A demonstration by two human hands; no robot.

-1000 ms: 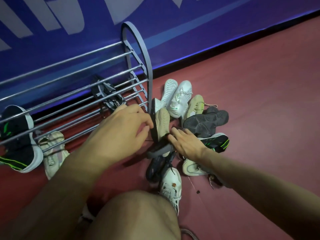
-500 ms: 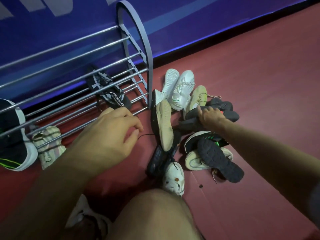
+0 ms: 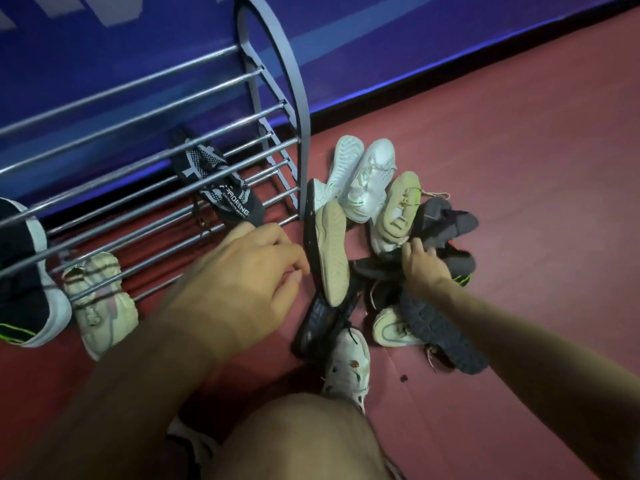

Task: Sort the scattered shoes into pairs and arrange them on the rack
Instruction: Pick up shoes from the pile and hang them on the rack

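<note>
The rack (image 3: 273, 109) was grey, with metal bars and an arched end frame, and stood against the blue wall. A black patterned shoe (image 3: 221, 188) lay on a lower tier near the frame. A black shoe with white sole (image 3: 24, 278) and a cream shoe (image 3: 100, 303) sat further left under the bars. Just right of the frame, the pile (image 3: 391, 258) lay on the red floor: two white shoes (image 3: 367, 178), a beige shoe (image 3: 401, 206), a tan sole (image 3: 334, 251) turned up, dark grey shoes (image 3: 446, 220) and a white shoe (image 3: 346, 365) nearest.
</note>
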